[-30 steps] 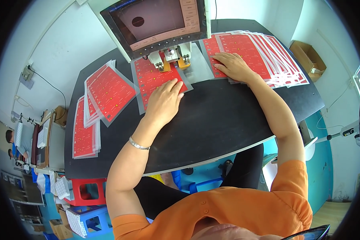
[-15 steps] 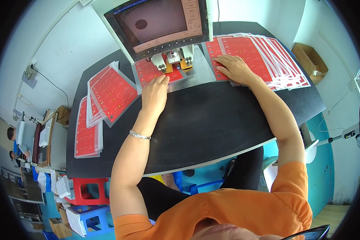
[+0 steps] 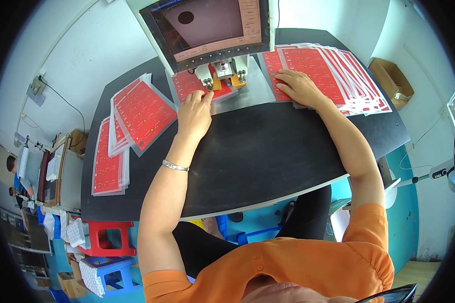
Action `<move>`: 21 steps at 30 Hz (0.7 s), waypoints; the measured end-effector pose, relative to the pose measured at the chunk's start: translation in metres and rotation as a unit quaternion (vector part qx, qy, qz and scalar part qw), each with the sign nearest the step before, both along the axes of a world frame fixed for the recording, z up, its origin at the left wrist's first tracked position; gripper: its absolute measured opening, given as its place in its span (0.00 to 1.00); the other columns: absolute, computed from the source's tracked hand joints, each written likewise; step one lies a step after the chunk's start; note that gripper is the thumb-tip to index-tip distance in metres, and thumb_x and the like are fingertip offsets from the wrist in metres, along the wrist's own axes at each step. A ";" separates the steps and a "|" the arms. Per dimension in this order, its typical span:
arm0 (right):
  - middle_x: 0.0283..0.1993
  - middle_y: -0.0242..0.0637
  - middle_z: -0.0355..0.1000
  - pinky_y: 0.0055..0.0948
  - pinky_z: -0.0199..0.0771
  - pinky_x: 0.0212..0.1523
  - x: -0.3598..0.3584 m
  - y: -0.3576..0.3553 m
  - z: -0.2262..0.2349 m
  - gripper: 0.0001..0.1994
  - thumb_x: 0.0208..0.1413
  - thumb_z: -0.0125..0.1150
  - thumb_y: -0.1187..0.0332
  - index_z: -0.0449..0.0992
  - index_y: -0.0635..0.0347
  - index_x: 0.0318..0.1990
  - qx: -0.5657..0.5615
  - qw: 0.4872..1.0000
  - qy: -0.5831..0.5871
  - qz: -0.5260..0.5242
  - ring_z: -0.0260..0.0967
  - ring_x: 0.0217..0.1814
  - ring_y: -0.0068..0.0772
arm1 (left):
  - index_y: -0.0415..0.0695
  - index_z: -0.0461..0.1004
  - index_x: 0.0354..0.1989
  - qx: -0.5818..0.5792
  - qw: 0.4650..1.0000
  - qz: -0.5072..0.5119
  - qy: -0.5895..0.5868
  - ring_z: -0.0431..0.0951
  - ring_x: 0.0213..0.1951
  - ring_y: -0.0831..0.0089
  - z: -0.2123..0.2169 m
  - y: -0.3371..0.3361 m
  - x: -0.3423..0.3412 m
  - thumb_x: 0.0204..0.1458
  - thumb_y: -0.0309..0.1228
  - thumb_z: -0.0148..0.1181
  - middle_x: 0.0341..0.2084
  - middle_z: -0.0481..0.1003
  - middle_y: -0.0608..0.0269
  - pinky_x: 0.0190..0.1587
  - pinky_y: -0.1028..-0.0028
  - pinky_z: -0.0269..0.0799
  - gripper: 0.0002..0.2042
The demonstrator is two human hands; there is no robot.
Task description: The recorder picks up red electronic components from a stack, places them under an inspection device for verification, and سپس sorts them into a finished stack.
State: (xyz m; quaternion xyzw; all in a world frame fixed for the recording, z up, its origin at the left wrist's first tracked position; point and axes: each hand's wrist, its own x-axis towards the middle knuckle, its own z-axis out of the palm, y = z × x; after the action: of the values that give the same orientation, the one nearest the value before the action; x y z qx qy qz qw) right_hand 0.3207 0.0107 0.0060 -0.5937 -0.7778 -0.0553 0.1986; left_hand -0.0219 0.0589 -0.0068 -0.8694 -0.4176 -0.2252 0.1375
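My left hand (image 3: 194,113) rests at the near edge of a red printed sheet (image 3: 185,84), its fingers bent and close together on that edge. This sheet lies on a silver metal plate (image 3: 253,101) beneath a white machine's head with two yellow-tipped feet (image 3: 226,81). The head hides part of the sheet. To the right, my right hand (image 3: 302,90) lies palm down with fingers stretched out on a fanned stack of red sheets (image 3: 318,65) with pale borders. On the machine's monitor (image 3: 202,28), a dark round dot shows on a greyish picture.
More red sheets (image 3: 144,113) lie overlapped on the left of the black table (image 3: 263,156), with another small pile (image 3: 107,174) nearer me. A cardboard box (image 3: 392,83) stands beyond the right edge. Red (image 3: 111,240) and blue (image 3: 117,275) stools are at lower left. People work far left.
The dark dot on the monitor has shifted up and to the right. My left hand has moved very slightly with the sheet's edge; my right hand stays on the right stack.
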 end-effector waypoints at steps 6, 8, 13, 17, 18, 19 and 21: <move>0.54 0.41 0.76 0.35 0.77 0.49 -0.022 -0.001 0.012 0.16 0.65 0.55 0.61 0.78 0.61 0.53 0.056 0.986 0.135 0.075 0.76 0.51 0.38 | 0.42 0.78 0.50 0.076 0.997 0.008 -0.006 0.80 0.45 0.62 0.001 0.007 -0.008 0.51 0.22 0.56 0.41 0.79 0.57 0.49 0.64 0.75 0.17; 0.46 0.39 0.77 0.25 0.80 0.38 -0.039 -0.003 0.023 0.18 0.67 0.54 0.60 0.75 0.62 0.57 -0.154 0.946 0.282 0.036 0.77 0.39 0.28 | 0.42 0.78 0.48 0.092 0.996 0.000 -0.017 0.81 0.42 0.61 0.002 0.010 -0.015 0.50 0.21 0.56 0.38 0.80 0.56 0.46 0.64 0.76 0.15; 0.41 0.37 0.75 0.19 0.81 0.32 -0.069 -0.028 0.041 0.24 0.69 0.52 0.59 0.65 0.65 0.66 -0.330 0.781 0.530 0.019 0.73 0.34 0.19 | 0.42 0.80 0.44 0.008 0.997 -0.076 -0.019 0.83 0.38 0.57 0.027 -0.038 0.003 0.50 0.20 0.54 0.39 0.82 0.55 0.42 0.63 0.79 0.15; 0.38 0.31 0.74 0.19 0.76 0.31 -0.065 -0.025 0.035 0.24 0.67 0.56 0.58 0.69 0.65 0.63 -0.319 0.768 0.556 0.011 0.70 0.30 0.17 | 0.42 0.80 0.46 -0.041 0.970 -0.230 -0.063 0.82 0.46 0.60 0.027 -0.096 0.019 0.54 0.24 0.57 0.44 0.82 0.56 0.52 0.64 0.76 0.13; 0.37 0.32 0.75 0.21 0.76 0.34 -0.063 -0.022 0.031 0.22 0.64 0.60 0.60 0.72 0.65 0.60 -0.272 0.821 0.501 -0.013 0.71 0.33 0.19 | 0.42 0.79 0.48 -0.050 0.963 -0.260 -0.048 0.80 0.49 0.61 0.028 -0.105 0.023 0.56 0.28 0.57 0.46 0.80 0.55 0.55 0.63 0.74 0.13; 0.37 0.33 0.76 0.24 0.76 0.37 -0.059 -0.018 0.026 0.21 0.61 0.64 0.62 0.76 0.64 0.57 -0.222 0.868 0.442 -0.038 0.73 0.35 0.21 | 0.42 0.78 0.50 -0.060 0.955 -0.290 -0.033 0.79 0.53 0.61 0.032 -0.111 0.026 0.59 0.31 0.57 0.49 0.79 0.54 0.59 0.62 0.71 0.13; 0.38 0.36 0.77 0.26 0.76 0.41 -0.041 -0.004 0.010 0.19 0.57 0.66 0.64 0.78 0.64 0.53 -0.160 0.919 0.355 -0.060 0.74 0.39 0.24 | 0.42 0.76 0.54 -0.099 0.949 -0.298 -0.016 0.75 0.57 0.59 0.046 -0.112 0.020 0.60 0.38 0.57 0.54 0.76 0.53 0.62 0.59 0.66 0.17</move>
State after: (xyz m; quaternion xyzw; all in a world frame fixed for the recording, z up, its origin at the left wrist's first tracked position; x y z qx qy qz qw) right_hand 0.2799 0.0071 0.0158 -0.6436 -0.6177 0.2727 0.3603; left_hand -0.0023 -0.0530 0.0392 -0.9598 -0.1620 -0.2272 -0.0292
